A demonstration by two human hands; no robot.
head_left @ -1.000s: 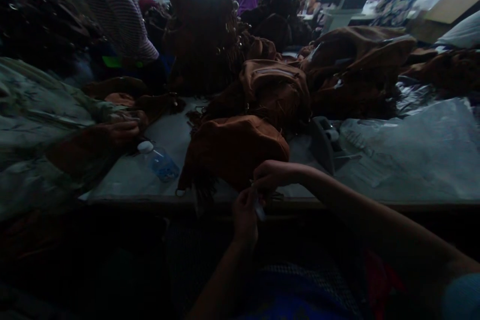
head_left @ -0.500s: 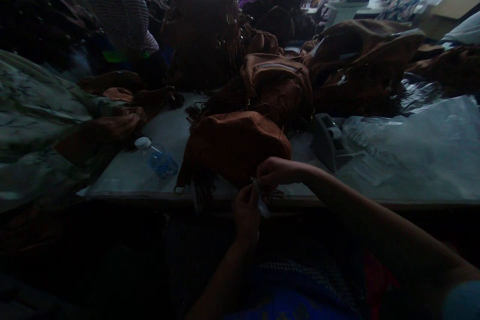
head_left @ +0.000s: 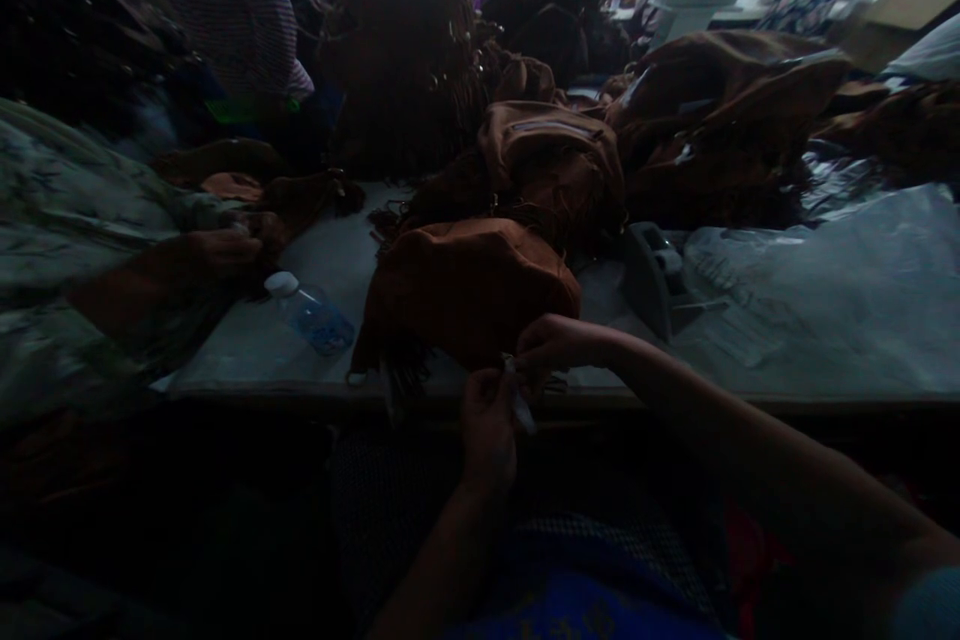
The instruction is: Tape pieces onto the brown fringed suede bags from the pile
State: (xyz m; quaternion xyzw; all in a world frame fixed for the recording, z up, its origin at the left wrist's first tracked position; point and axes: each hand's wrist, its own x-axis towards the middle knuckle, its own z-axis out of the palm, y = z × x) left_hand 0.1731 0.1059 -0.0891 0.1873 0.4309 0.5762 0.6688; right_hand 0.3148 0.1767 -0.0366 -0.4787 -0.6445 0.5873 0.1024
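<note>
A brown fringed bag point(head_left: 465, 285) lies on the table's front edge, its tassels hanging at the left. Just at its near side, my left hand point(head_left: 487, 415) is closed in a pinch. My right hand point(head_left: 551, 345) is closed too, its fingertips meeting those of the left. Between them shows a small whitish strip point(head_left: 523, 410), perhaps thin plastic or paper, hanging down below the fingers. A tiny shiny bit sits at its top. Dim light hides the exact grip.
A water bottle point(head_left: 311, 313) lies tilted on the table point(head_left: 247, 360). To the right are a grey tape dispenser point(head_left: 651, 280) and clear plastic bags point(head_left: 840, 290). More brown bags point(head_left: 555, 155) are heaped behind. At left, a co-worker's hand point(head_left: 232, 245) holds brown material.
My hands stay pinched together at the same spot, with only a slight shift of the fingers. The co-worker's hand at left has moved a little leftward.
</note>
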